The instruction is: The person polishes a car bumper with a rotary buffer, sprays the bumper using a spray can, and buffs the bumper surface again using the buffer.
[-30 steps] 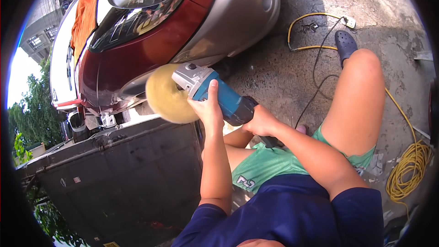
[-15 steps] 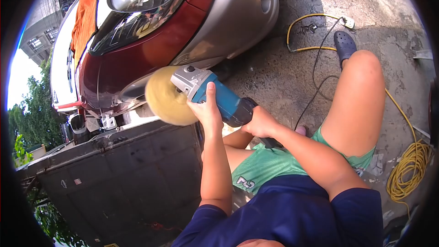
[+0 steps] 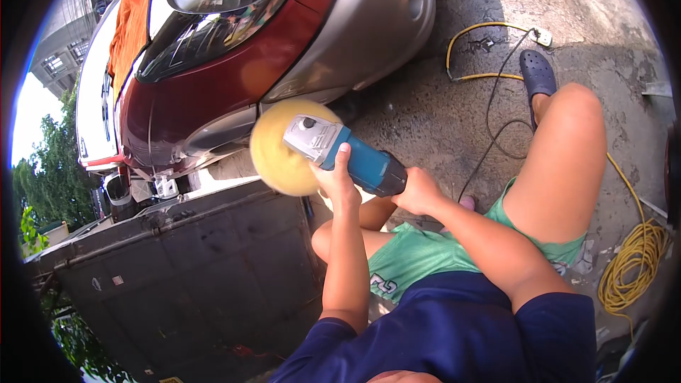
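Both my hands are on a blue and grey angle polisher (image 3: 365,164) with a round yellow pad (image 3: 280,156). My left hand (image 3: 335,183) is closed around its front part, just behind the grey gear head, thumb lying along the top. At the rear end, my right hand (image 3: 420,191) is wrapped around the dark back of the body. The pad looks smeared, as if spinning. It overlaps the lower front of a red and silver car (image 3: 234,85) in view; it seems apart from the paint, but I cannot tell for certain.
An orange cloth (image 3: 131,25) lies over the car's hood. A dark metal gate panel (image 3: 191,269) stands at the left. On the concrete are a black cord (image 3: 489,110), a white socket outlet (image 3: 543,36) and a coiled yellow extension cord (image 3: 633,266).
The polisher, with both my hands on it, has shifted right and slightly down, away from the car. My raised knee has moved a little right.
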`<state>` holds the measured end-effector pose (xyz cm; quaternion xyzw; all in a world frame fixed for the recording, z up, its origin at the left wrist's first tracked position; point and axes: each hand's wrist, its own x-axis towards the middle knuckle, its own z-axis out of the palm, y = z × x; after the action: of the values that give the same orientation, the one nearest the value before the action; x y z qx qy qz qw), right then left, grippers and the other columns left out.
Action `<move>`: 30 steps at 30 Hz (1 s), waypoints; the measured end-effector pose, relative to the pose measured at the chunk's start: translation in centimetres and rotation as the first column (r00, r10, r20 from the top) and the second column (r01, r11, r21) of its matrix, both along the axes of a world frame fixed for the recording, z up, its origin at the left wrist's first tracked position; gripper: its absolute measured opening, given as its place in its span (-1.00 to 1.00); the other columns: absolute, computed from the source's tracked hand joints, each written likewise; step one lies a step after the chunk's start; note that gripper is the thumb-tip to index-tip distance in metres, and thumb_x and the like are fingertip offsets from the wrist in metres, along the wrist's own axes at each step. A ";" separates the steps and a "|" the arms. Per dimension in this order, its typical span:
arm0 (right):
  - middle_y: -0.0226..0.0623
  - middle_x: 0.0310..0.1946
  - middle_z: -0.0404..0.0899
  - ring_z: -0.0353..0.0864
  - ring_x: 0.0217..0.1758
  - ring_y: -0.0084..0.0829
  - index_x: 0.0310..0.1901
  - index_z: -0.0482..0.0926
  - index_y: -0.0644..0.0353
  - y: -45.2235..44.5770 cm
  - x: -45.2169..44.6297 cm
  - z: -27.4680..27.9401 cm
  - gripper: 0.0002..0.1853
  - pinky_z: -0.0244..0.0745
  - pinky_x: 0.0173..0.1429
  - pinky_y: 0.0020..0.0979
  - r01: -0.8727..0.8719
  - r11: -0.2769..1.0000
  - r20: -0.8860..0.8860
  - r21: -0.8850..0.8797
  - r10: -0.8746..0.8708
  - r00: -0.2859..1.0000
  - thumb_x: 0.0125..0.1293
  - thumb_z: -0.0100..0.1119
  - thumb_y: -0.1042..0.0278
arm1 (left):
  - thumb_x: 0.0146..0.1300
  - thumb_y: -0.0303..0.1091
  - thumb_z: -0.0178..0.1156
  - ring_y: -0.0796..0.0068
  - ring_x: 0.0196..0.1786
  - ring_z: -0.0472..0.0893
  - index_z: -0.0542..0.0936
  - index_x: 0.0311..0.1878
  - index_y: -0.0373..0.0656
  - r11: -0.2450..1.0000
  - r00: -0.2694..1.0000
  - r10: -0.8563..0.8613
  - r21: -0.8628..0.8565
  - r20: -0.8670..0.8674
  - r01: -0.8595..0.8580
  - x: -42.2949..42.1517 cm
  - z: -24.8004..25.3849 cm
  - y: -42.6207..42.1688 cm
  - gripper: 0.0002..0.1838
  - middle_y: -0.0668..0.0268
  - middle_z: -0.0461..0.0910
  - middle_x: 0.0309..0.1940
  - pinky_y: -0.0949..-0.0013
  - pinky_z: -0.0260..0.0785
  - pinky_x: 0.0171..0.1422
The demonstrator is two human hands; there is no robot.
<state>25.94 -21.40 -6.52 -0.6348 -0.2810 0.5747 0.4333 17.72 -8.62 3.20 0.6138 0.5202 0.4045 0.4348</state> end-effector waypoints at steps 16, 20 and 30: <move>0.18 -0.08 0.81 0.80 0.07 0.18 0.00 0.76 0.28 -1.2 0.0 -1.9 -0.54 0.70 0.26 0.04 -0.141 0.989 0.119 0.045 0.135 0.984 0.05 0.46 0.26 | 0.27 -0.14 0.52 0.32 0.07 0.69 0.44 0.38 -0.28 1.000 0.990 -0.016 -0.004 0.137 0.017 -4.0 -3.9 -1.2 -0.27 0.18 0.62 0.06 0.22 0.62 0.24; 0.21 -0.09 0.80 0.80 0.06 0.19 -0.01 0.74 0.29 -0.9 -0.7 -1.8 -0.55 0.70 0.24 0.05 -0.080 0.995 0.118 0.063 0.072 0.990 0.07 0.45 0.24 | 0.26 -0.09 0.52 0.31 0.03 0.71 0.46 0.34 -0.30 0.997 0.989 -0.070 0.018 0.132 0.069 -3.8 -3.4 -0.5 -0.28 0.16 0.62 0.03 0.21 0.64 0.18; 0.25 -0.12 0.79 0.80 0.03 0.21 -0.02 0.73 0.31 0.6 -2.4 -1.5 -0.55 0.70 0.22 0.08 -0.006 0.995 0.120 0.099 -0.006 0.993 0.07 0.48 0.23 | 0.18 -0.08 0.61 0.37 0.21 0.59 0.37 0.45 -0.27 0.990 0.977 -0.131 -0.027 0.170 0.137 -5.9 -2.4 1.3 -0.11 0.19 0.56 0.19 0.24 0.44 0.39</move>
<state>23.49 -20.76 -8.02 -0.6460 -0.3347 0.5208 0.4466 11.83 -7.32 0.78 0.6027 0.4469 0.4144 0.5150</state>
